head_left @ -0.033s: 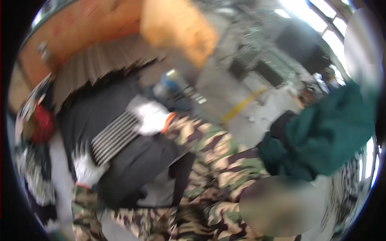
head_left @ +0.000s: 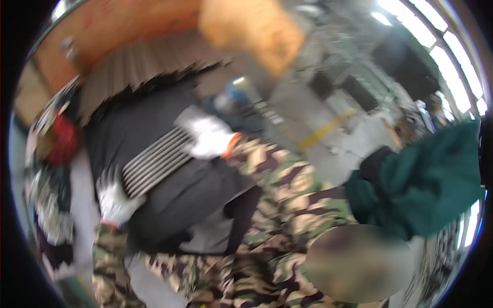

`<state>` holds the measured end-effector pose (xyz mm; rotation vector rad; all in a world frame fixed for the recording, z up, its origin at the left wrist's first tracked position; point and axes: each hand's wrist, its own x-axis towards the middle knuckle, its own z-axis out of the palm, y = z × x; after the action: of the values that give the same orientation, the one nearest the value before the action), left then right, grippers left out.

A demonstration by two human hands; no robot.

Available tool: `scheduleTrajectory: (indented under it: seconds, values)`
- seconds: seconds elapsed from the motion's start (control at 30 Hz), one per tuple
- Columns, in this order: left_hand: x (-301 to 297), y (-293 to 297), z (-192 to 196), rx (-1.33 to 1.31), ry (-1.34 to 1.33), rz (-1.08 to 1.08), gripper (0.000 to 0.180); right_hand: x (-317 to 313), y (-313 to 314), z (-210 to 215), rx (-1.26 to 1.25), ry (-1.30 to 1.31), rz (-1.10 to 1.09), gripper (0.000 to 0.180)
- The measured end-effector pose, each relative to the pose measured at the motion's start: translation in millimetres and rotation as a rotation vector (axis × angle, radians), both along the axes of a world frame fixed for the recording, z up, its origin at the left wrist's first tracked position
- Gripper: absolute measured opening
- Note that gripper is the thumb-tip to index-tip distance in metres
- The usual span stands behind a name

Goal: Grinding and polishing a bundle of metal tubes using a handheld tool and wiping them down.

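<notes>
Several dark grey metal rods [head_left: 156,161] lie side by side in a flat row on a black cloth [head_left: 179,197]. My left hand [head_left: 115,197], in a white glove, is at the rods' left ends. Its fingers are stretched and apart, with the thumb beside the nearest rod. At the opposite ends is my right hand [head_left: 208,134], in a white glove with an orange cuff. Its fingers look extended past the far side of the row, though motion blurs them. Both hands seem to touch the rod ends.
Beyond the cloth, a row of long brownish rods [head_left: 146,56] lies before an orange panel [head_left: 123,25]. A blue-topped object [head_left: 237,95] stands past my right hand. A person's green sleeve [head_left: 411,179] reaches in at the right. Something red [head_left: 64,138] is at the left.
The whole view has shifted slightly, so the scene sits a little further right and higher. My hands keep about the same place at the rod ends.
</notes>
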<state>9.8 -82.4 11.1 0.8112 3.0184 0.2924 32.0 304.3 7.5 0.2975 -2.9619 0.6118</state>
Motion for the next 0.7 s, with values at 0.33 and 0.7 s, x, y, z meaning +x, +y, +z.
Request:
scheduleTrajectory:
  seconds: [0.33,0.7]
  values:
    - [10,-24,-16,0.133,0.029,-0.071,0.127,-2,-3,-32,0.028,0.148,0.099,0.077]
    - [8,-30,-16,0.073,0.033,-0.079,0.131,17,-1,-7,0.155,0.142,0.213,0.098]
